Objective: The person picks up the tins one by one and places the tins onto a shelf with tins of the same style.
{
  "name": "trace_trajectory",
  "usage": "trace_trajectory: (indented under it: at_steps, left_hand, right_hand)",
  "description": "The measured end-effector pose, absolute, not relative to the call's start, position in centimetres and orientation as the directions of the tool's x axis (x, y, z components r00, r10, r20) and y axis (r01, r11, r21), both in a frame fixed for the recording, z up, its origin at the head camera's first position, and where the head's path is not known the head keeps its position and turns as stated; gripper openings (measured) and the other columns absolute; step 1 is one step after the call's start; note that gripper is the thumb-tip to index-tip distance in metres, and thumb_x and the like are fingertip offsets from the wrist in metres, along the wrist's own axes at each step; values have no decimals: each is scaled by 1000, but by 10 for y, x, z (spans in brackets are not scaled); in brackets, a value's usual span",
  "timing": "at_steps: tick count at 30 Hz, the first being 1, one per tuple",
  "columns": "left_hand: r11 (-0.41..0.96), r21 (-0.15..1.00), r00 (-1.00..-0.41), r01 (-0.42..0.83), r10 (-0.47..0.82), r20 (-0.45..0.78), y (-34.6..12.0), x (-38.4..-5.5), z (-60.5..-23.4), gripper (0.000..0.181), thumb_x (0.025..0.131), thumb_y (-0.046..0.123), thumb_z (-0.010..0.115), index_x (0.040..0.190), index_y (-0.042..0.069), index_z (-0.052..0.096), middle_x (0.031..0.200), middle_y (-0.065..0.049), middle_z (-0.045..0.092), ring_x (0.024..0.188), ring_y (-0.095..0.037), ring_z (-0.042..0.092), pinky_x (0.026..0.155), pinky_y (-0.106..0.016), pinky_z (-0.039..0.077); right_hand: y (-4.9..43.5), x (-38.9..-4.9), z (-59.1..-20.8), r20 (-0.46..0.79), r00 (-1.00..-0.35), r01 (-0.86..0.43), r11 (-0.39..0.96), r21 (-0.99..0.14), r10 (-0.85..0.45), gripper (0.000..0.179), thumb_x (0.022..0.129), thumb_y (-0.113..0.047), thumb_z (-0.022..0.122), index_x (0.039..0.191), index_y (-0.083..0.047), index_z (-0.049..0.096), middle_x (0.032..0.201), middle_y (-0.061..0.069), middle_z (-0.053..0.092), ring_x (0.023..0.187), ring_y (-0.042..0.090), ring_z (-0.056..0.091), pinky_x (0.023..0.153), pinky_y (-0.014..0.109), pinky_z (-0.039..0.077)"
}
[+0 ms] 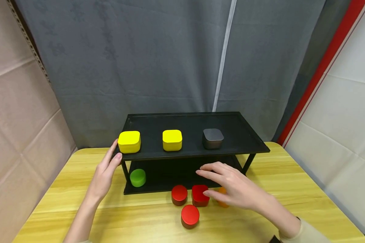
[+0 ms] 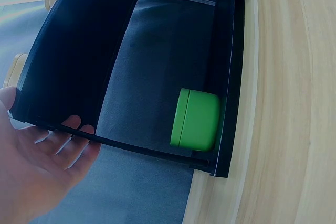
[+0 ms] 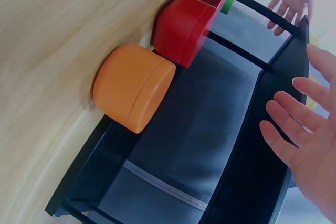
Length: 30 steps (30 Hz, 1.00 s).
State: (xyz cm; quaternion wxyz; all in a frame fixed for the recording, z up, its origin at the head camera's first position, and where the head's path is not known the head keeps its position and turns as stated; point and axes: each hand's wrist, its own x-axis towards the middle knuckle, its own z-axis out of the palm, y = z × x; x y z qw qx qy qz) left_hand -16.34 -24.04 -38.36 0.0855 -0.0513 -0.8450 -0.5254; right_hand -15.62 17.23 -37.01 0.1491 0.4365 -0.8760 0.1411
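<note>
My left hand (image 1: 104, 172) holds the left front corner of a black two-tier rack (image 1: 188, 157). In the left wrist view its fingertips (image 2: 86, 129) reach past the upper shelf's side edge. Close to these fingers, a yellow rounded-square box (image 1: 129, 142) sits on the top shelf. My right hand (image 1: 228, 184) hovers in front of the rack, fingers spread and holding nothing. Below it on the table are an orange container (image 3: 134, 87), mostly hidden by the hand in the head view, and a red rounded-square box (image 1: 200, 195). Two red round tins (image 1: 179, 195) stand just left of that box.
Another yellow box (image 1: 172, 140) and a dark grey box (image 1: 213, 138) stand on the top shelf. A green container (image 1: 138, 178) sits at the lower shelf's left end. The rack rests on a wooden table (image 1: 152, 219), with a grey curtain (image 1: 134, 67) behind.
</note>
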Motion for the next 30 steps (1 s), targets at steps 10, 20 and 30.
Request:
trace_trajectory:
  at_steps: [10, 20, 30]
  left_hand:
    - [441, 880, -980, 178, -3, 200, -240, -164, -383, 64, 110, 46, 40, 166, 32, 14, 175, 1, 13, 160, -37, 17, 125, -70, 20]
    - [440, 881, -980, 175, -7, 198, -240, -163, -383, 64, 110, 46, 40, 166, 32, 14, 175, 0, 13, 160, -37, 17, 125, -69, 21]
    - [441, 880, -980, 176, -4, 198, -240, -163, -383, 64, 110, 46, 40, 167, 30, 14, 175, 0, 12, 160, -37, 17, 125, -69, 21]
  right_hand:
    - [169, -158, -375, 308, -608, -788, 601, -130, -732, 54, 93, -47, 74, 143, -32, 60, 139, -11, 62, 123, 7, 59, 100, 35, 58]
    - [163, -165, -381, 204, -643, -766, 624, -155, -739, 52, 93, -44, 74, 142, -31, 62, 137, -11, 63, 120, 7, 59, 99, 32, 58]
    - [159, -170, -394, 147, -651, -759, 634, -147, -745, 50, 92, -42, 75, 140, -28, 65, 133, -7, 66, 116, 10, 61, 98, 33, 59]
